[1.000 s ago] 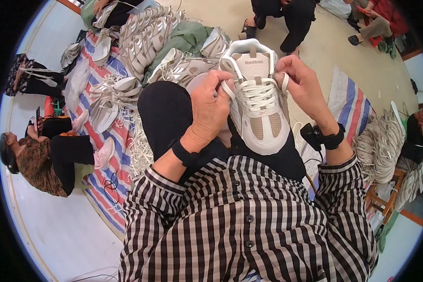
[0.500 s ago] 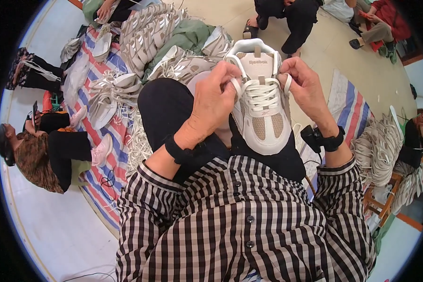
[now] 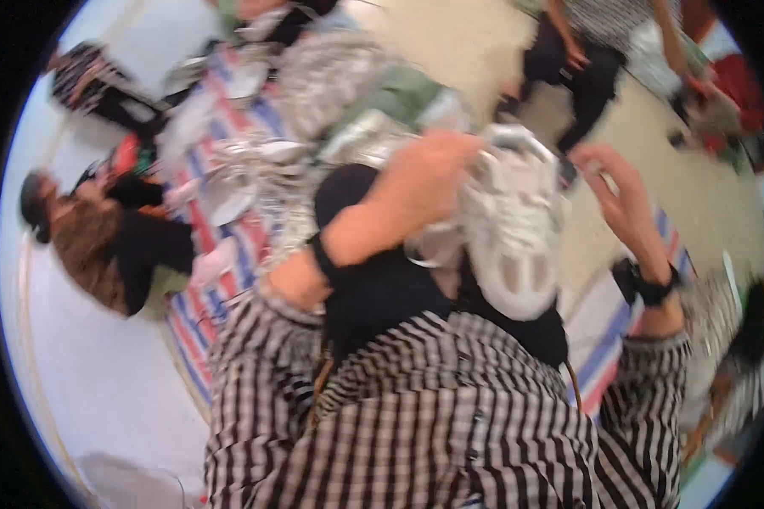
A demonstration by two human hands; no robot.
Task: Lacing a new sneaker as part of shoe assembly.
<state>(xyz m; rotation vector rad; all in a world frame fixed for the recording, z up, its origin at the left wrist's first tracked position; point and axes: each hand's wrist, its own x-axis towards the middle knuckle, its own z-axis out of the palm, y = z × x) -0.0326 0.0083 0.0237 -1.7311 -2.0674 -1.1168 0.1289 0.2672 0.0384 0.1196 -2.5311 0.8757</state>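
A white and beige sneaker (image 3: pixel 518 246) rests on my right thigh, toe toward me, its white laces threaded across the front. My left hand (image 3: pixel 429 187) is closed at the sneaker's left upper side, by the collar. A loop of white lace (image 3: pixel 429 254) hangs below that hand. Off to the sneaker's right, my right hand (image 3: pixel 615 191) is raised and apart from it, fingers bent. Motion blur hides whether a lace end is between its thumb and fingertips.
Piled sneakers (image 3: pixel 327 81) and a green cloth (image 3: pixel 395 102) lie ahead to the left. More shoes sit on a striped sheet (image 3: pixel 187 339). Another shoe pile (image 3: pixel 705 310) stands at right. A seated person (image 3: pixel 102 225) is at left; another person's legs (image 3: pixel 573 85) are ahead.
My right hand has moved away from the sneaker to the right. My left hand has shifted in against the sneaker's upper side. The whole view has swung and blurred.
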